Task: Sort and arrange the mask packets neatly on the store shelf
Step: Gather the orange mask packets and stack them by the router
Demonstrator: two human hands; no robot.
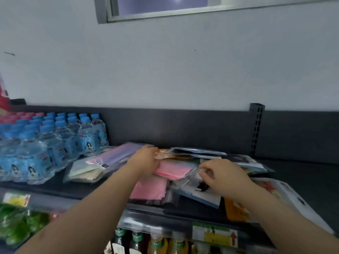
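A loose heap of mask packets lies on the dark top shelf (pixel 302 182). A purple packet (pixel 121 153) and a pale green and beige packet (pixel 84 171) lie at the left. Two pink packets (pixel 172 170) (pixel 149 188) lie in the middle. White, blue and orange packets (pixel 200 195) spread to the right. My left hand (pixel 145 160) rests on the heap between the purple and the upper pink packet, its fingers hidden under a packet edge. My right hand (pixel 223 176) pinches the edge of a clear-and-white packet (pixel 194 176) with curled fingers.
Rows of blue-capped water bottles (pixel 55 138) fill the shelf's left side. A slotted metal upright (pixel 256 125) stands at the back right. Below the shelf edge are drink bottles (pixel 157 242), green packs (pixel 16 224) and price labels (pixel 214 235).
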